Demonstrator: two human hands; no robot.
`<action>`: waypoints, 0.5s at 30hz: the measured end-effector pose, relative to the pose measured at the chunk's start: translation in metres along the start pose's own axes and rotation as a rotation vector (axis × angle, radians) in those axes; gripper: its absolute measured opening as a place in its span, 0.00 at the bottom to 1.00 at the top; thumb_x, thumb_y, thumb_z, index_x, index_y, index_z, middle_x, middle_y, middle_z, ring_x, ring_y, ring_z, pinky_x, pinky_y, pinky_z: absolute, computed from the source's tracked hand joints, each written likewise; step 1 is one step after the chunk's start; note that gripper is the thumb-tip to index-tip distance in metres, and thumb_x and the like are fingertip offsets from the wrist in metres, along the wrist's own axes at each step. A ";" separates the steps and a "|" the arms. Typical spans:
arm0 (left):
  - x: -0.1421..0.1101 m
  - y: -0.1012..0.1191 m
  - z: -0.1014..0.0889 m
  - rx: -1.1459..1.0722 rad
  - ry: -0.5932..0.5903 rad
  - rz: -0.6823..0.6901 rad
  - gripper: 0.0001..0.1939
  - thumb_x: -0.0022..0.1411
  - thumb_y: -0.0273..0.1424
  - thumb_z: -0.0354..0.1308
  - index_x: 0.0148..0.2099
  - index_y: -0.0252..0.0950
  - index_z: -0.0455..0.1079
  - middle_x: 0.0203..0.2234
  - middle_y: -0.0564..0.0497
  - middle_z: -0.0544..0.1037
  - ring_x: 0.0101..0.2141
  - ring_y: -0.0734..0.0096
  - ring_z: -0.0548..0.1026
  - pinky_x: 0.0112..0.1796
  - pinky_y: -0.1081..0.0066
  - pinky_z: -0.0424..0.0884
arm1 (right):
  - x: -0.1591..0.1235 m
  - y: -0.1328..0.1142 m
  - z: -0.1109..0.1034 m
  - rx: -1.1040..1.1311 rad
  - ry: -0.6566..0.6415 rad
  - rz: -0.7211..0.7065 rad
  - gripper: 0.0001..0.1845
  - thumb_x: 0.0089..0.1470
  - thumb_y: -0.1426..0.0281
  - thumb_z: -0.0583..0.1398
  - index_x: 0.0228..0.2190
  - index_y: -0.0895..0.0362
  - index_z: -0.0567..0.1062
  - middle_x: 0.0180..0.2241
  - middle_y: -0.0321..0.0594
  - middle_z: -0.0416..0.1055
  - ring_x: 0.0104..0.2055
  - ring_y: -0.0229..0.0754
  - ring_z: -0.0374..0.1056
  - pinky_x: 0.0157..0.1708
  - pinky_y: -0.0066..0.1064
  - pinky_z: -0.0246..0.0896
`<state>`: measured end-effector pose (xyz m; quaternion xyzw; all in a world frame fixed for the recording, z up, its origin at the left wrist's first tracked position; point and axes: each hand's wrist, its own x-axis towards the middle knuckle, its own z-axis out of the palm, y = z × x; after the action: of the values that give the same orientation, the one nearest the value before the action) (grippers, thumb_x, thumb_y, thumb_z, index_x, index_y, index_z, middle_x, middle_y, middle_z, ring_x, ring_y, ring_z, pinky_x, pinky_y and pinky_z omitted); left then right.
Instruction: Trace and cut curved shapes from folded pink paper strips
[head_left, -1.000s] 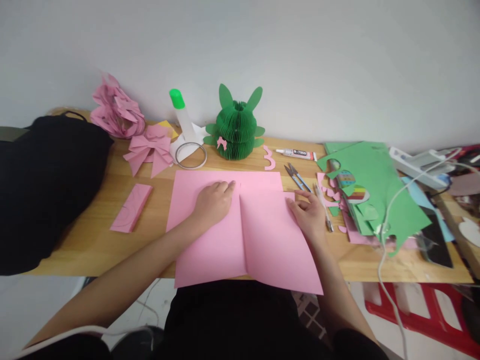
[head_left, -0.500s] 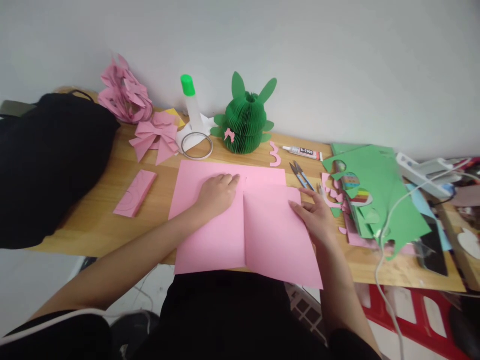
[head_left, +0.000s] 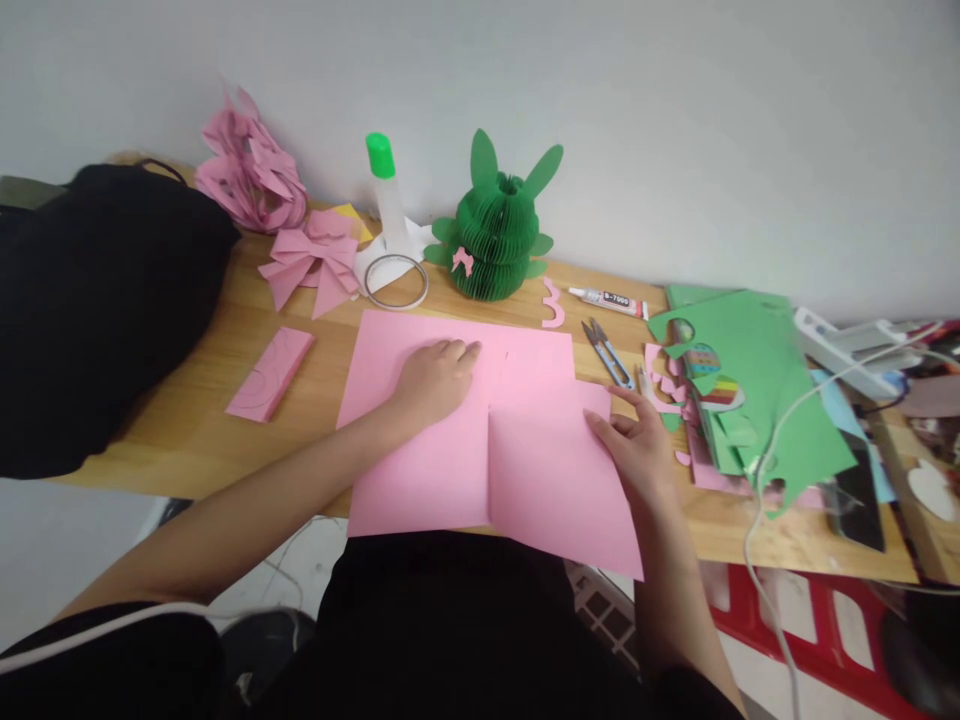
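Pink paper [head_left: 420, 470] lies before me at the table's front edge. A vertical line parts its left side from a right-hand flap [head_left: 555, 480], which is raised and bowed. More pink paper shows beyond the flap's top edge; whether it is a separate sheet I cannot tell. My left hand [head_left: 439, 380] presses on the left part with its fingers curled, fingertips mostly hidden. At the flap's upper right edge, my right hand [head_left: 636, 445] pinches it between thumb and fingers. Blue-handled thread snips [head_left: 609, 352] lie just beyond the right hand.
A green paper honeycomb figure [head_left: 495, 235], a glue bottle [head_left: 390, 200], a ring [head_left: 397, 282] and a glue tube [head_left: 609, 302] line the back. Left are a pink block [head_left: 270, 375], paper bow [head_left: 315, 260] and black bag [head_left: 112, 320]. Right, green sheets [head_left: 765, 370] and a white cable [head_left: 780, 430].
My right hand has drawn the flap's top edge lower, towards me, baring more pink paper beyond it. The left hand keeps its place on the paper. The whole view has shifted slightly.
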<state>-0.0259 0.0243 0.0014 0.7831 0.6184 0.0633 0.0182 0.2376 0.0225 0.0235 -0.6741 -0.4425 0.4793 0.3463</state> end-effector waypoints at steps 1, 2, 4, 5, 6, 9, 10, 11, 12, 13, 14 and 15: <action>0.000 0.000 0.000 0.000 -0.003 -0.002 0.22 0.63 0.22 0.44 0.57 0.30 0.68 0.34 0.42 0.76 0.40 0.60 0.75 0.37 0.64 0.70 | 0.000 0.004 -0.002 0.003 -0.001 -0.004 0.36 0.33 0.55 0.71 0.44 0.53 0.68 0.14 0.25 0.65 0.13 0.33 0.56 0.14 0.24 0.49; 0.000 0.000 0.000 0.001 -0.008 -0.004 0.22 0.64 0.22 0.44 0.57 0.30 0.68 0.34 0.42 0.76 0.40 0.60 0.75 0.37 0.64 0.70 | 0.001 0.007 -0.005 0.010 -0.002 -0.010 0.36 0.34 0.55 0.71 0.45 0.52 0.68 0.14 0.25 0.64 0.13 0.33 0.56 0.13 0.24 0.49; 0.000 0.001 -0.001 0.004 -0.021 -0.008 0.22 0.64 0.23 0.44 0.57 0.30 0.68 0.34 0.42 0.77 0.40 0.60 0.75 0.37 0.65 0.70 | 0.001 0.012 -0.008 0.039 -0.004 -0.009 0.36 0.35 0.56 0.71 0.46 0.52 0.68 0.15 0.26 0.65 0.13 0.33 0.57 0.14 0.24 0.50; 0.000 0.001 -0.001 0.006 -0.029 -0.010 0.22 0.64 0.23 0.44 0.57 0.30 0.68 0.34 0.42 0.77 0.40 0.60 0.75 0.38 0.64 0.70 | 0.000 0.012 -0.009 0.057 -0.007 0.001 0.37 0.35 0.56 0.71 0.47 0.52 0.67 0.15 0.26 0.67 0.14 0.34 0.58 0.14 0.25 0.51; 0.000 0.002 -0.002 0.009 -0.038 -0.013 0.22 0.64 0.23 0.44 0.57 0.30 0.67 0.35 0.42 0.77 0.41 0.59 0.75 0.38 0.64 0.70 | -0.002 0.011 -0.009 0.077 -0.013 0.015 0.39 0.34 0.55 0.71 0.47 0.52 0.66 0.16 0.27 0.68 0.15 0.35 0.60 0.15 0.25 0.53; 0.001 0.003 -0.004 0.018 -0.061 -0.029 0.23 0.65 0.22 0.44 0.60 0.30 0.64 0.37 0.41 0.77 0.41 0.59 0.75 0.39 0.63 0.70 | -0.009 0.003 -0.009 0.120 -0.068 0.063 0.45 0.31 0.55 0.72 0.50 0.52 0.63 0.19 0.30 0.72 0.19 0.38 0.66 0.18 0.27 0.58; 0.001 0.004 -0.006 0.023 -0.067 -0.038 0.23 0.65 0.21 0.43 0.61 0.30 0.63 0.38 0.41 0.77 0.41 0.58 0.75 0.38 0.63 0.70 | -0.012 0.000 -0.009 0.127 -0.092 0.076 0.46 0.30 0.56 0.73 0.51 0.51 0.63 0.20 0.30 0.73 0.20 0.39 0.67 0.18 0.27 0.59; 0.000 0.005 -0.008 0.028 -0.074 -0.049 0.24 0.64 0.20 0.43 0.61 0.30 0.62 0.38 0.40 0.76 0.41 0.58 0.75 0.37 0.63 0.70 | -0.014 -0.003 -0.009 0.132 -0.110 0.085 0.47 0.30 0.56 0.73 0.51 0.51 0.62 0.21 0.31 0.74 0.20 0.39 0.68 0.19 0.27 0.60; -0.002 0.007 -0.011 0.034 -0.080 -0.059 0.24 0.64 0.19 0.43 0.61 0.29 0.62 0.38 0.39 0.76 0.40 0.57 0.75 0.36 0.63 0.70 | -0.017 -0.005 -0.010 0.137 -0.120 0.090 0.46 0.30 0.57 0.73 0.50 0.51 0.62 0.21 0.30 0.74 0.21 0.39 0.68 0.20 0.28 0.61; -0.004 0.010 -0.014 0.040 -0.086 -0.067 0.24 0.63 0.18 0.44 0.60 0.29 0.63 0.39 0.39 0.76 0.40 0.57 0.75 0.35 0.63 0.70 | -0.020 -0.006 -0.010 0.142 -0.123 0.092 0.45 0.29 0.58 0.73 0.50 0.51 0.63 0.21 0.30 0.74 0.21 0.39 0.69 0.20 0.28 0.62; -0.008 0.013 -0.018 0.046 -0.086 -0.073 0.24 0.63 0.17 0.44 0.60 0.28 0.63 0.39 0.38 0.75 0.41 0.56 0.75 0.35 0.63 0.70 | -0.022 -0.006 -0.011 0.149 -0.117 0.089 0.44 0.29 0.59 0.74 0.49 0.51 0.64 0.20 0.30 0.74 0.21 0.38 0.68 0.20 0.28 0.62; -0.014 0.017 -0.021 0.050 -0.079 -0.072 0.23 0.63 0.17 0.44 0.59 0.28 0.63 0.40 0.37 0.75 0.42 0.55 0.74 0.36 0.62 0.70 | -0.024 -0.006 -0.011 0.157 -0.110 0.087 0.43 0.30 0.59 0.73 0.48 0.51 0.65 0.20 0.29 0.73 0.20 0.38 0.68 0.21 0.27 0.62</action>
<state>-0.0150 0.0061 0.0232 0.7623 0.6465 0.0164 0.0252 0.2432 0.0015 0.0403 -0.6360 -0.3923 0.5635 0.3522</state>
